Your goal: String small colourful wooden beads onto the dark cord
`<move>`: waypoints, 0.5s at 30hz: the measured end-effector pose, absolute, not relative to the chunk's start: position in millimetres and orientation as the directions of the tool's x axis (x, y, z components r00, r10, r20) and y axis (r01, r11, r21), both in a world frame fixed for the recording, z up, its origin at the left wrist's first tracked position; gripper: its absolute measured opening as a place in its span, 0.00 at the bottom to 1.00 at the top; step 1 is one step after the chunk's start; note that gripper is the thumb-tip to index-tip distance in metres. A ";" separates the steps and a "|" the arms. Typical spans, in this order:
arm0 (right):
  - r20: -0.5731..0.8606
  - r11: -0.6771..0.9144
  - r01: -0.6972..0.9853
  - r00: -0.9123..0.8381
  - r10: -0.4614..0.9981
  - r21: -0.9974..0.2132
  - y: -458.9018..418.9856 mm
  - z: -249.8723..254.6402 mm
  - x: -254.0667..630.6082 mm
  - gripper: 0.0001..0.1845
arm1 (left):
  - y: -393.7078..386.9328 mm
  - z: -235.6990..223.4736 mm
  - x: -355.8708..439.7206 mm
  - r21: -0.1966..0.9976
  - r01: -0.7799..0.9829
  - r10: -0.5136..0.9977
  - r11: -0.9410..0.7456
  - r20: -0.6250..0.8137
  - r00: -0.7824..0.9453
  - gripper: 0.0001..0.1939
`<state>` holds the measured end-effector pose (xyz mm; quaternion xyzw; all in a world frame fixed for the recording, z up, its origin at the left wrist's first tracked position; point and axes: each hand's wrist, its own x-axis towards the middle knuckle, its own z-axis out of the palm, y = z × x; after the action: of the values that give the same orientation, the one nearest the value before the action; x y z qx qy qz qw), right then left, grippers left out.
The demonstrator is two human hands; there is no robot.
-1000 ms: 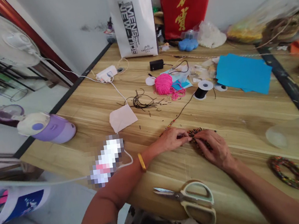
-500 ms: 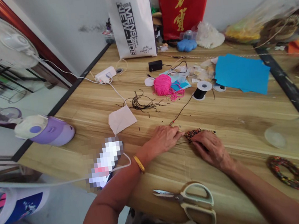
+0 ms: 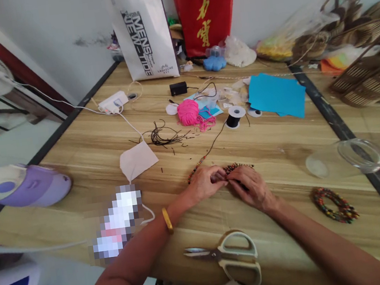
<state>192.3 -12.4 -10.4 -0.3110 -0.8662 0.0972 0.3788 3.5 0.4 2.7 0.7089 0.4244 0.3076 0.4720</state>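
Wall (image 3: 55, 20): pale grey, smudged, facing you
Frame (image 3: 11, 59): dark red, slanting at your left
Table (image 3: 271, 146): wood-grained, dark-edged, before you
Floor (image 3: 68, 280): pale, below you, left
Light: soft

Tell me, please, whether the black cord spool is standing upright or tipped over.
Upright: the spool stands on one white end, with the other facing up.

White printed bag (image 3: 144, 36) upright at rear of bench (image 3: 270, 143); red panel (image 3: 188, 26) with gold characters (image 3: 203, 9) just right of it. Black adapter (image 3: 178, 88) behind pink yarn ball (image 3: 188, 112). Blue sheets (image 3: 277, 95) flat, overlapping, farther right. Purple-and-white bottle (image 3: 37, 183) far left. Phone (image 3: 118, 222) blurred; pale flat piece (image 3: 138, 160) beyond it.
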 end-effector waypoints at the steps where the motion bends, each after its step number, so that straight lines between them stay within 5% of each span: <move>1: 0.592 0.786 0.467 -0.520 0.615 -0.406 -12.7 -10.6 192.3 0.08 | 0.2 1.2 4.1 0.935 0.304 0.891 -0.184 0.028 0.454 0.05; 15: 0.594 0.794 0.444 -0.528 0.607 -0.416 -12.7 -12.5 193.2 0.07 | 4.6 -5.1 4.7 0.934 0.310 0.867 -0.177 -0.002 0.499 0.03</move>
<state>193.2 -12.7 -12.5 -0.3029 -0.8674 0.1072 0.3799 4.7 4.6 -5.1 0.7127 0.4128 0.2834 0.4913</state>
